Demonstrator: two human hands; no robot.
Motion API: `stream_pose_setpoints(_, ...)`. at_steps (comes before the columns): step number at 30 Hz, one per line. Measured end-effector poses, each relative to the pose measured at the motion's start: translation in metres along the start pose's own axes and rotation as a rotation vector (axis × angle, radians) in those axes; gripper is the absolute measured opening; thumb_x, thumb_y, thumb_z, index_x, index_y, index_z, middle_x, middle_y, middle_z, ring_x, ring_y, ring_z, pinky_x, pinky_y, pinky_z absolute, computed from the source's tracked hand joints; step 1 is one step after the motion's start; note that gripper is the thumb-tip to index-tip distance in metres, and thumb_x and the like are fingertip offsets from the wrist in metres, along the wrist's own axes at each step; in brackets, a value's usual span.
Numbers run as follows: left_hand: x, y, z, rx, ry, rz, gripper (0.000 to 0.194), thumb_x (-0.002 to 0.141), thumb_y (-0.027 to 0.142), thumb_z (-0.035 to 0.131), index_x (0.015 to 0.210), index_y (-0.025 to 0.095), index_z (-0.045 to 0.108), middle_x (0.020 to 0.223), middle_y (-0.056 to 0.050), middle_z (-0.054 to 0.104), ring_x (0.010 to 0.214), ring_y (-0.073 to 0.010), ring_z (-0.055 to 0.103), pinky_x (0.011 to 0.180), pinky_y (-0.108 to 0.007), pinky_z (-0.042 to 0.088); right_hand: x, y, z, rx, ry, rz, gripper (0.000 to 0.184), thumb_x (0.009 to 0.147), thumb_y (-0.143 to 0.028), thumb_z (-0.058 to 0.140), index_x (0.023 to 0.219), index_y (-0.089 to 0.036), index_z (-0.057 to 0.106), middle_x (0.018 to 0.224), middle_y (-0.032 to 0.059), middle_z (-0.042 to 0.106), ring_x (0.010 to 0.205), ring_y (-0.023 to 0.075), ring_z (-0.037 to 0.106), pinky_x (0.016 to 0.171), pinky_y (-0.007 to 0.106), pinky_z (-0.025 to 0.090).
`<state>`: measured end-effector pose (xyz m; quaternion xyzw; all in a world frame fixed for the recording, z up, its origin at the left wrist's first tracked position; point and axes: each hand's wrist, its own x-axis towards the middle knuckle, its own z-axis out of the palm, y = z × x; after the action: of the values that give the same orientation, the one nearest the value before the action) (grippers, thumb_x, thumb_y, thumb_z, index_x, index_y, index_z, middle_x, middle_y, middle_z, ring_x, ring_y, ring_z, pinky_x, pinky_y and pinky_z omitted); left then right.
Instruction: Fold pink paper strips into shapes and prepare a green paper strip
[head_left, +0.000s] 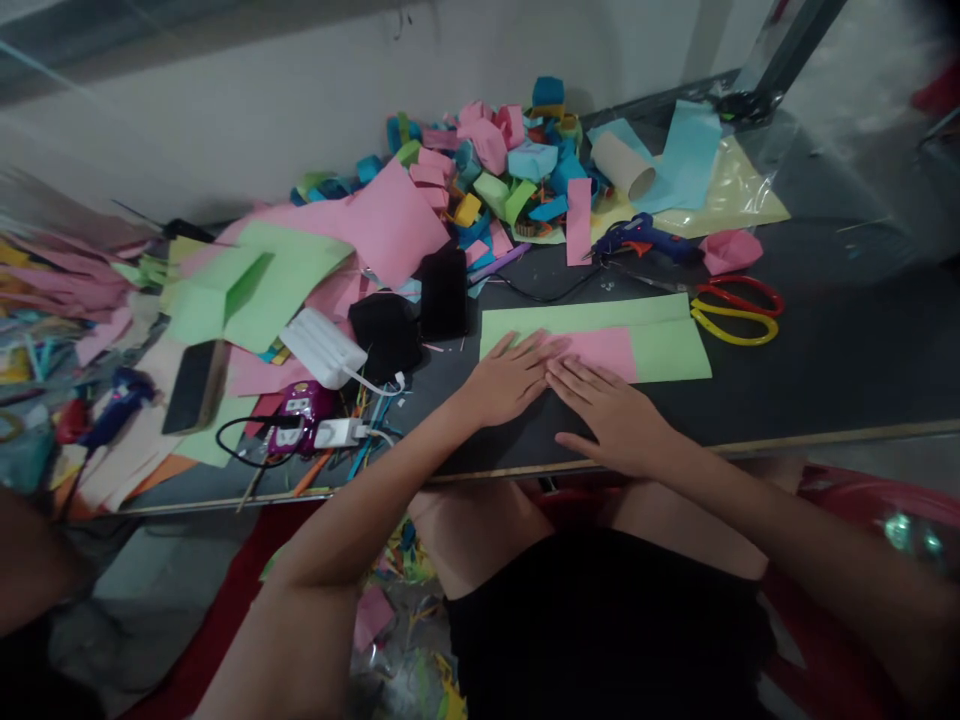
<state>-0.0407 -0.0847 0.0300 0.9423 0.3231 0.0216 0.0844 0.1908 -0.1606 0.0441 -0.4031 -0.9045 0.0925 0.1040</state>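
Note:
A light green paper sheet lies on the dark table in front of me, with a crease or fold along its upper part. On it rests a pink paper rectangle, partly covered by my hands. My left hand lies flat on the left part of the papers, fingers stretched to the right. From the other side my right hand presses flat on the pink paper's lower edge, its fingertips meeting the left fingers. Scissors with red and yellow handles lie at the sheet's right end, blades along its top edge.
A blue glue gun lies behind the sheet. Coloured paper pieces are heaped along the wall. To the left are a white power bank, a purple power strip, a phone and loose paper. Part of another person shows at far left.

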Motion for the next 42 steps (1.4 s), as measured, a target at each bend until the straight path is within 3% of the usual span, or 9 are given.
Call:
stream_pose_setpoints(4,-0.001,0.001,-0.001,0.004,0.016,0.012,0.052,0.110,0.037,0.027,0.161,0.035,0.036,0.170,0.002,0.032,0.161,-0.0202,0.023,0.132,-0.051,0.018,-0.018,0.013,0.005,0.021,-0.025,0.037,0.070,0.105,-0.050,0.041,0.165,-0.017,0.031,0.167,0.0112,0.039,0.156,0.0263,0.034,0.127,0.048,0.034)
stream_pose_setpoints(16,-0.014,0.002,-0.003,-0.017,0.048,-0.060,0.052,0.109,0.040,0.033,0.161,0.040,0.035,0.171,0.003,0.032,0.159,-0.0226,0.028,0.130,-0.051,0.024,-0.099,0.062,-0.022,0.000,-0.033,0.245,0.068,0.106,-0.051,0.038,0.168,-0.029,0.020,0.167,0.0063,0.039,0.152,0.0302,0.041,0.123,0.055,0.038)
stream_pose_setpoints(25,-0.062,-0.013,-0.005,0.067,0.037,-0.180,0.055,0.109,0.043,0.031,0.162,0.032,0.035,0.171,-0.002,0.032,0.158,-0.0237,0.031,0.128,-0.050,0.028,-0.097,0.069,-0.024,-0.027,-0.038,0.261,0.064,0.105,-0.055,0.035,0.162,-0.027,0.038,0.162,0.0076,0.048,0.150,0.0295,0.044,0.121,0.057,0.040)
stream_pose_setpoints(30,-0.095,-0.033,-0.008,0.164,0.223,-0.364,0.048,0.103,0.042,0.046,0.146,0.026,0.060,0.156,-0.010,0.055,0.150,-0.0293,0.045,0.123,-0.054,0.038,-0.103,0.066,-0.012,-0.050,0.053,0.243,0.064,0.106,-0.053,0.034,0.165,-0.029,0.032,0.162,0.0073,0.048,0.151,0.0297,0.043,0.121,0.059,0.038)
stream_pose_setpoints(35,-0.104,-0.039,-0.020,0.123,0.327,-0.347,0.038,0.103,0.034,0.043,0.113,0.024,0.078,0.119,-0.008,0.079,0.110,-0.0246,0.075,0.096,-0.040,0.058,-0.103,0.060,-0.002,-0.077,0.142,0.262,0.064,0.106,-0.051,0.035,0.166,-0.032,0.027,0.162,0.0072,0.048,0.149,0.0299,0.045,0.120,0.058,0.040)
stream_pose_setpoints(39,-0.089,-0.057,-0.053,0.106,0.709,-0.678,0.038,0.102,0.040,0.047,0.096,0.020,0.079,0.080,-0.005,0.079,0.077,-0.0210,0.075,0.070,-0.029,0.055,-0.103,0.054,0.003,-0.119,0.193,0.232,0.063,0.107,-0.043,0.036,0.166,-0.022,0.030,0.161,0.0136,0.048,0.150,0.0318,0.043,0.120,0.058,0.041)
stream_pose_setpoints(40,-0.083,-0.063,-0.063,0.090,0.782,-0.737,0.040,0.103,0.041,0.046,0.091,0.019,0.077,0.069,-0.003,0.074,0.072,-0.0196,0.073,0.068,-0.027,0.054,-0.104,0.053,0.003,-0.126,0.199,0.214,0.062,0.107,-0.041,0.036,0.165,-0.020,0.033,0.161,0.0148,0.048,0.151,0.0324,0.043,0.119,0.059,0.042)
stream_pose_setpoints(42,-0.068,-0.074,-0.078,0.111,0.875,-0.766,0.041,0.104,0.040,0.045,0.087,0.019,0.075,0.068,-0.003,0.072,0.074,-0.0184,0.071,0.072,-0.027,0.054,-0.106,0.055,0.004,-0.125,0.196,0.175,0.059,0.107,-0.038,0.036,0.162,-0.019,0.038,0.160,0.0154,0.049,0.150,0.0330,0.044,0.118,0.060,0.043)
